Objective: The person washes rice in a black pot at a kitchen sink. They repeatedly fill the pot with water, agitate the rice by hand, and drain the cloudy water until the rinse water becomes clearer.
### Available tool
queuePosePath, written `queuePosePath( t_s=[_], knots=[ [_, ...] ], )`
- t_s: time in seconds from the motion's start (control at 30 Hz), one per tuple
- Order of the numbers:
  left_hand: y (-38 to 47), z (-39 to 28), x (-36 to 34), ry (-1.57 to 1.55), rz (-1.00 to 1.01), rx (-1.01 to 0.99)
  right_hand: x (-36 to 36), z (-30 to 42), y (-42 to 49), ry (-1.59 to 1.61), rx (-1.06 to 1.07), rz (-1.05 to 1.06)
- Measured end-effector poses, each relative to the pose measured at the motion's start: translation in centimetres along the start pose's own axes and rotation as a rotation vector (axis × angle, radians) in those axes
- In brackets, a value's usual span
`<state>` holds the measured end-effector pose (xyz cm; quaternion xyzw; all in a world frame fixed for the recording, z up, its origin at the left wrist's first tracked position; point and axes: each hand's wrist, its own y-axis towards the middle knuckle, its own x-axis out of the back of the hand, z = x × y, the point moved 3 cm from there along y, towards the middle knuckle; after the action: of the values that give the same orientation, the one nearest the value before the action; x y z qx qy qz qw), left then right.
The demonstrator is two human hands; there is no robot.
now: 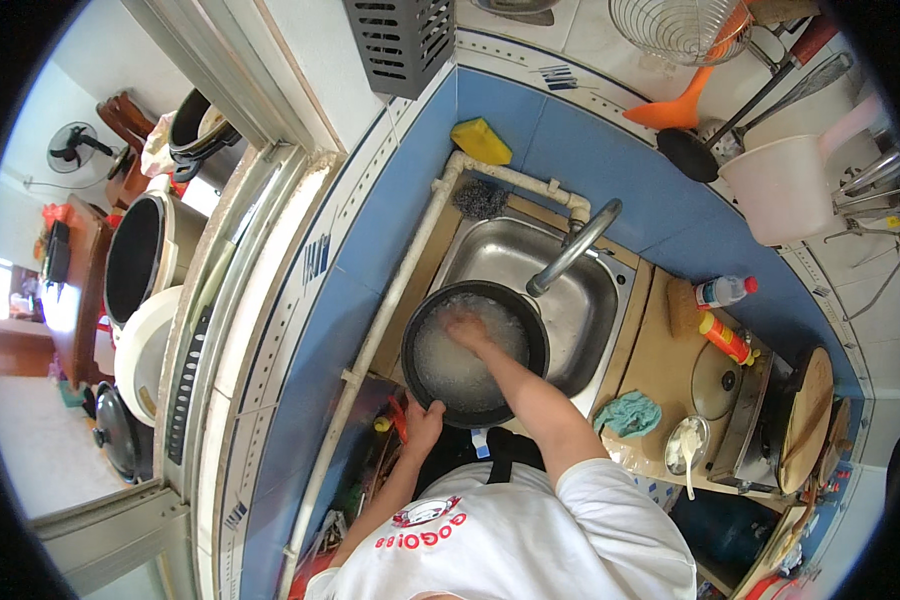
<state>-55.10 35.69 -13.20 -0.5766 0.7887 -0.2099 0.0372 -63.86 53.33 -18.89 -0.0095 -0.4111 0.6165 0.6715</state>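
A round black pot (538,360) rests over the near left part of a stainless steel sink (581,360). Cloudy whitish water (450,367) fills much of it, with pale bits that look like grains in the far part. My left hand (424,424) grips the pot's near left rim, thumb on top. Inside the pot, my right hand (466,330) dips into the water; its fingers are blurred and partly hidden, so what they hold is unclear. A curved metal faucet (577,247) reaches over the sink beside the pot, with no stream visible.
A pale pipe (397,300) runs along the left wall. Behind the sink sit a steel wool scrubber (480,199) and a yellow sponge (481,141). On the right counter lie a teal cloth (628,414), a bowl with a spoon (686,446) and a glass lid (716,381). Utensils (671,105) hang above.
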Motion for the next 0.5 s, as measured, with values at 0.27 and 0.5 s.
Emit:
queuePosePath(
  t_s=[0.27, 0.5],
  knots=[
    [-0.4, 0.7, 0.3, -0.104, -0.003, 0.058, -6.5, 1.9, -4.6, -0.331, 0.398, 0.786],
    [-0.3, 0.5, 0.5, -0.084, -0.01, 0.109, -3.4, -1.8, -10.1, -0.11, 0.163, 0.689]
  ],
)
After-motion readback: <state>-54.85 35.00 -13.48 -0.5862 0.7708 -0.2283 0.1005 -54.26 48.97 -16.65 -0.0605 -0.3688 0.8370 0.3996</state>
